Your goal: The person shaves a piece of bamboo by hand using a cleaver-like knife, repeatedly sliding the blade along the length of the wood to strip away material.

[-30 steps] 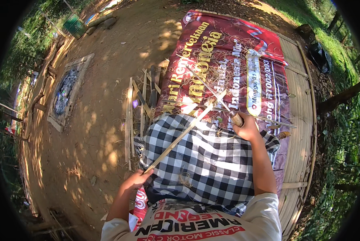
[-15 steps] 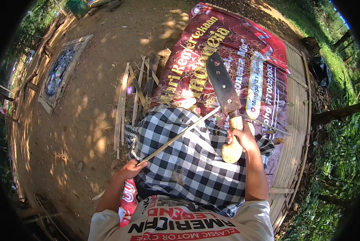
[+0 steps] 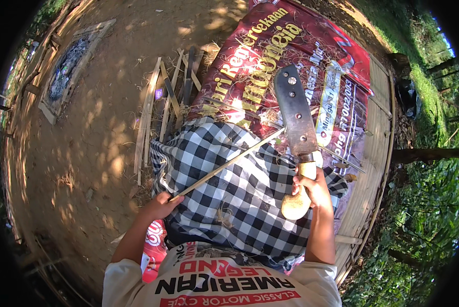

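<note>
Slender pale stick [image 3: 227, 165], lower end pinched in the left hand [image 3: 163, 206], slanting up rightward over a checked cloth [image 3: 244, 197], upper tip just beside a broad dark-bladed knife [image 3: 296, 117], right hand [image 3: 315, 189] wrapped around its wooden handle [image 3: 295, 206], bamboo slats [image 3: 365, 189] farther right.

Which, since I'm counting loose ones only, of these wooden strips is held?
The thin strip slanting over the checked cloth, its lower end in the left hand; no hand touches the strips piled beside the red banner.

Ash-filled wooden frame [image 3: 90, 52] on brown dirt [image 3: 99, 138]
</note>
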A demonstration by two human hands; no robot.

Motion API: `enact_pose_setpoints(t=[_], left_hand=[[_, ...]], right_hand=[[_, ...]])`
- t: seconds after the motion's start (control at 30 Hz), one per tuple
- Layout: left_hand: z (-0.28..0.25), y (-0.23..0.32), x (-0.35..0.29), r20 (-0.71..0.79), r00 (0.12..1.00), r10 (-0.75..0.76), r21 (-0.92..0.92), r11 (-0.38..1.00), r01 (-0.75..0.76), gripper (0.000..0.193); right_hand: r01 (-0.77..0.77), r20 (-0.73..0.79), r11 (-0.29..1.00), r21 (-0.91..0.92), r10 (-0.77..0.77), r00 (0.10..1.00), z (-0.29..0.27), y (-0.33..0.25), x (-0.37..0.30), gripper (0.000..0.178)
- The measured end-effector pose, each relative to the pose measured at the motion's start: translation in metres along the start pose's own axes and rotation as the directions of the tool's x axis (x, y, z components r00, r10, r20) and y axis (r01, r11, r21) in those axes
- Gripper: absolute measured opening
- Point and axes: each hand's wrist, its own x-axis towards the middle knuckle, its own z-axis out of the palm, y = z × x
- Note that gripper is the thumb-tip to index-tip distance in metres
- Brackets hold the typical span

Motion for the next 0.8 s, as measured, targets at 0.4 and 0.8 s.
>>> enact_pose_setpoints(t=[0.4,0.8], left_hand=[[0.001,0.0,0.001,0.008,0.998,0.057,-0.069,0.996,-0.056,0.058],[-0.004,0.017,-0.004,-0.004,1.0,-0.003,-0.021,1.0,0.003,0.052]], right_hand=[[-0.032,0.101,0.998,-0.057,0.038,0.994,0.022,0.023,-0.021,0.024],[0.028,0.019,0.997,-0.067,-0.026,0.999,0.01,0.024,-0.017,0.021]])
